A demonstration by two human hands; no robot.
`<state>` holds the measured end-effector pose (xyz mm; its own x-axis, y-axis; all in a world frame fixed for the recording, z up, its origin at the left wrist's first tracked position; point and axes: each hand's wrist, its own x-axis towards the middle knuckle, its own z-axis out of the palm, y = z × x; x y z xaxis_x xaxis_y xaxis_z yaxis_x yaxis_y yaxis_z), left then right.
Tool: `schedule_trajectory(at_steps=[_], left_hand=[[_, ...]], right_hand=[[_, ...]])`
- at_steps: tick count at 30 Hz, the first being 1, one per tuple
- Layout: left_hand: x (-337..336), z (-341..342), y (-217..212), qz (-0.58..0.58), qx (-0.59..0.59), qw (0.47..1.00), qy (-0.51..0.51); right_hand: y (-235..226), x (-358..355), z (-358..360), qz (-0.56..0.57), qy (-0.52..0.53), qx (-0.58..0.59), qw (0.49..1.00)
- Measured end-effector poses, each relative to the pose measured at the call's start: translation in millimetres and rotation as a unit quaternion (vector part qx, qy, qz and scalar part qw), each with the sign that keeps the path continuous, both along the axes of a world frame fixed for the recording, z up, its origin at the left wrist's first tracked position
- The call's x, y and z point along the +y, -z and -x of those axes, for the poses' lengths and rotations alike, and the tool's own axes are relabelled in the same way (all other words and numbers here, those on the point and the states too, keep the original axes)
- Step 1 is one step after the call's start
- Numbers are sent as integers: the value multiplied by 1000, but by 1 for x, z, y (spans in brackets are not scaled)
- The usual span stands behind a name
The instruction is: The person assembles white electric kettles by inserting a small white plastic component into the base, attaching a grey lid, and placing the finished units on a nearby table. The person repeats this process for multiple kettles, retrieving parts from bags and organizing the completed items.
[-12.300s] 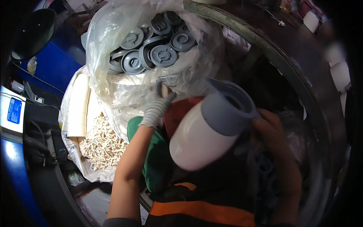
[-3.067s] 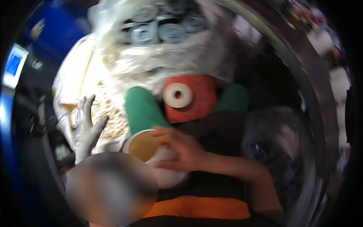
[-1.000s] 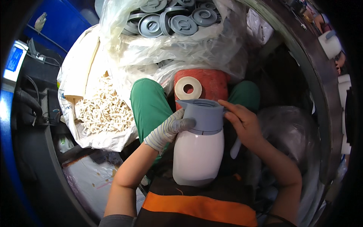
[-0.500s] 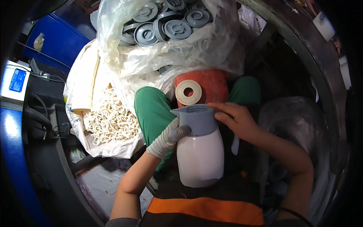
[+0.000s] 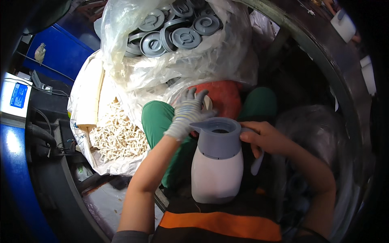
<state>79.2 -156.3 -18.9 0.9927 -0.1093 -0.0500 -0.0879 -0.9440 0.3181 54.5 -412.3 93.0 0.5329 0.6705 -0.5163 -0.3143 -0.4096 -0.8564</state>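
Note:
A jug with a pale body [image 5: 217, 178] and a grey spouted collar [image 5: 221, 142] stands upright in front of my lap, its mouth uncovered and dark inside. My right hand [image 5: 263, 137], bare, is wrapped round the top of its grey handle [image 5: 257, 163]. My left hand [image 5: 188, 111], in a striped knit glove with grey fingertips, is off the jug. Its fingers spread over a cream ring [image 5: 208, 103] on a red padded thing [image 5: 227, 99]. The hand hides much of the ring; whether it touches it I cannot tell.
Beyond my knees, a clear plastic bag [image 5: 162, 73] holds several grey round lids [image 5: 186, 38]. Left of it, a white sack [image 5: 83, 109] contains many small cream pieces [image 5: 121, 135]. A dark curved edge [image 5: 324, 52] runs along the right, with white jugs [image 5: 343, 26] beyond.
My left hand has let go of the jug's collar and moved up to the cream ring. My right hand has shifted from the rim to the handle, and the jug's mouth now tips toward me.

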Motion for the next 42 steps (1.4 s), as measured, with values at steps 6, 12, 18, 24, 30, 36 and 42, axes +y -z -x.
schedule_trajectory(at_steps=[6,12,18,24,30,36,42], left_hand=[[-2,-16,30,-15,53,998,-24],[67,-32,-20,417,-70,899,-117],[60,-24,-181,545,-151,824,-20],[-1,-37,-193,191,-177,959,113],[-21,-32,-171,4,-125,986,112],[-21,-32,-190,22,-119,985,120],[-29,-14,-255,90,-271,943,169]], right_hand=[[1,-15,7,0,72,-49,996],[13,-14,-6,-5,137,-55,989],[-16,3,-53,-122,194,-194,954],[34,41,-68,-37,154,-573,804],[54,34,-52,-39,184,-588,787],[76,29,-37,177,167,-512,824],[84,26,-36,158,183,-518,821]])
